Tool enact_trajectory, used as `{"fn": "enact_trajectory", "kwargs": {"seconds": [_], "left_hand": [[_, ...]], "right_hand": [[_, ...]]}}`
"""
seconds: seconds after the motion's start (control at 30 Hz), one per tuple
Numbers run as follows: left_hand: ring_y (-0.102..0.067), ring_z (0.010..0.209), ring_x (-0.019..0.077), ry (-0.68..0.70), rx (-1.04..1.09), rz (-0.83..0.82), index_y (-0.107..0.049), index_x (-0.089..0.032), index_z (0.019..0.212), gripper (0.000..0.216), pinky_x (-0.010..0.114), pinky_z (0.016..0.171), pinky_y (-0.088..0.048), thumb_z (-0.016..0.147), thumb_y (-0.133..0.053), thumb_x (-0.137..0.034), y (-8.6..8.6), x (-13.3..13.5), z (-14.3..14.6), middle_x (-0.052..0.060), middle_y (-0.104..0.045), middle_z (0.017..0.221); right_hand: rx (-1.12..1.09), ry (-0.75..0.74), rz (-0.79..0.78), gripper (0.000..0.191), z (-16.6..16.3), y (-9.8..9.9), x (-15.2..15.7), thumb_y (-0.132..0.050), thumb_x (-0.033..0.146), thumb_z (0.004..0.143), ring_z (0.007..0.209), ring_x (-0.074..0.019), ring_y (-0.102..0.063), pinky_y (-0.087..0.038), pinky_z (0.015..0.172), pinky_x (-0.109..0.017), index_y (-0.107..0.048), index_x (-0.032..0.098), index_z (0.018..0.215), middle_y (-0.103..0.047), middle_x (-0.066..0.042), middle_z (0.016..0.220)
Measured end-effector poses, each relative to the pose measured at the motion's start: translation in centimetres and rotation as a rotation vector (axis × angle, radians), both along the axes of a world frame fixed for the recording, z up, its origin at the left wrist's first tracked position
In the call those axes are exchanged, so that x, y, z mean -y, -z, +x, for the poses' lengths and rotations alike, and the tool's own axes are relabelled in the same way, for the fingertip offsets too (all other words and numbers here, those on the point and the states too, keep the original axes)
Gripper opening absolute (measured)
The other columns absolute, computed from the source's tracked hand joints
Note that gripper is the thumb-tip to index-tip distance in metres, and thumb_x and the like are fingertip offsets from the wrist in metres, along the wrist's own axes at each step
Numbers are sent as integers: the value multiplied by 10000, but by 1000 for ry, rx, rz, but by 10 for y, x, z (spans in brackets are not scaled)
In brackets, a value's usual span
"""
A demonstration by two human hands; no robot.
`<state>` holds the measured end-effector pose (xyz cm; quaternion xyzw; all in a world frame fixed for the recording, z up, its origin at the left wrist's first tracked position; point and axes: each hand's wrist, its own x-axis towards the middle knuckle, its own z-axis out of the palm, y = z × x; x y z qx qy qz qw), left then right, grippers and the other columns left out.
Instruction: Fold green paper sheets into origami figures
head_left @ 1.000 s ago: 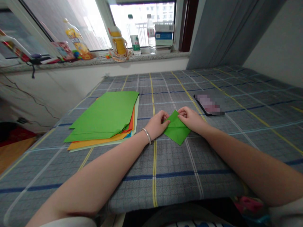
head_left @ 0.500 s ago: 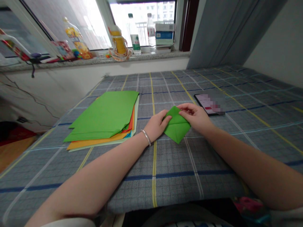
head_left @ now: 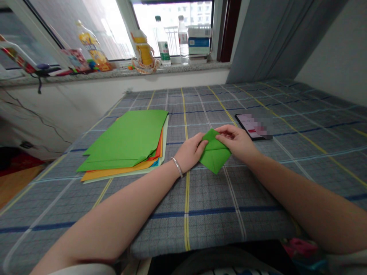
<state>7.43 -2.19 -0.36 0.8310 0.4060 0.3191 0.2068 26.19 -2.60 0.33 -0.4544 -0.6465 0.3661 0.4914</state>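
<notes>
left hand [head_left: 189,151]: we see it resting on the checked cloth [head_left: 200,198], its fingers curled and pinched on the left edge of the folded green paper [head_left: 215,157].
right hand [head_left: 237,140]: we see its fingertips closed on the upper right flap of the same sheet.
folded green paper: it sits between the two hands as a diamond shape, its near corner pointing toward us and a crease running across it.
bracelet [head_left: 177,167]: a thin silver band on the left wrist.
paper stack [head_left: 126,143]: it lies flat to the left of the left hand, near it but apart. We note a green sheet on top, with orange, yellow and blue edges beneath.
phone [head_left: 251,126]: it lies flat just beyond the right hand, screen up.
window ledge [head_left: 114,73]: we count several bottles and a box along it.
</notes>
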Motion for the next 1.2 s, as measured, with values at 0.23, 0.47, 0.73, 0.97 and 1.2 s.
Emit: {"fn": "enact_trajectory", "kwargs": {"seconds": [0.23,0.47,0.73,0.97,1.2], "left_hand": [[-581,788,167,-22,16,-13,-521,-197,890,183,270,726,-435,967,-382,-287,0,0,1,9,-604,819],[-567,783,163,-7,61,-55,-508,-196,868,161,272,743,-448,953,-393,-268,1,-3,1,5,-597,821],[-565,789,160,3,89,-80,-507,-195,877,170,271,750,-455,959,-380,-273,0,-2,1,5,-597,830],[-549,741,154,32,96,-34,-485,-193,839,198,269,701,-430,960,-356,-283,0,-1,0,4,-564,777],[-544,710,148,-31,120,-137,-601,-168,914,271,265,649,-427,795,-666,-403,-1,1,2,-3,-605,765]], "right_hand": [[15,9,-4,176,0,2,-2,-667,358,747,707,-167,-625,-499,689,-328,-655,212,844,-687,-18,788],[5,9,-113,230,1,3,-1,-676,437,734,627,-159,-585,-465,580,-296,-638,214,775,-650,-12,712],[38,10,-90,252,0,1,0,-666,447,728,566,-138,-515,-405,507,-268,-575,218,676,-574,9,629],[58,6,-58,241,0,-1,1,-652,425,740,564,-131,-496,-390,507,-264,-554,218,665,-551,16,629],[93,7,-19,238,1,0,1,-651,419,743,561,-124,-475,-374,509,-260,-554,218,659,-549,20,632]]}}
